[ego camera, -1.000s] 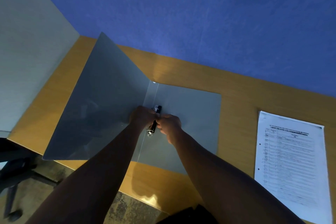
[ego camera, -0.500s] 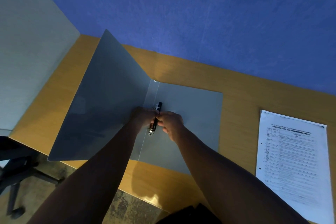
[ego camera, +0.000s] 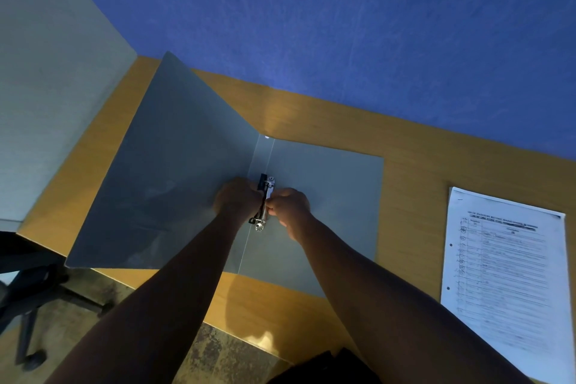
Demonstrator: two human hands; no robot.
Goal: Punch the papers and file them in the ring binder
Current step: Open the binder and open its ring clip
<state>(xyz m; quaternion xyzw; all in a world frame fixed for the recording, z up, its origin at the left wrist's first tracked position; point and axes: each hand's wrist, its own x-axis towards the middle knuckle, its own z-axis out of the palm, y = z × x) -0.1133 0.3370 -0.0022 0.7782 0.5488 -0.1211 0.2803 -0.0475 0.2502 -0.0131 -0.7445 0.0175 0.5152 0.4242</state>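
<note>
1. I am working both hands at the ring mechanism (ego camera: 262, 203) on the spine of the open grey ring binder (ego camera: 327, 196), which is lying on the wooden desk (ego camera: 411, 171) right in front of me.
2. My left hand (ego camera: 237, 201) is curling its fingers against the left side of the mechanism and my right hand (ego camera: 288, 209) is pinching it from the right; which exact part each finger is gripping is hidden by my knuckles.
3. The mechanism's long axis is running along the spine, pointing away from me and slightly rightward, with a metal end showing near me and a black lever tip at the far end.
4. The binder's left cover is standing tilted up while the right cover is lying flat.
5. The papers (ego camera: 505, 277) are lying well apart to my right, flat on the desk, long axis running roughly away from me, with punched holes showing along their left edge, the edge facing the binder.
6. I am judging my right hand to be the nearer one for fetching them once the rings are open, so the holed edge meets the rings.
</note>
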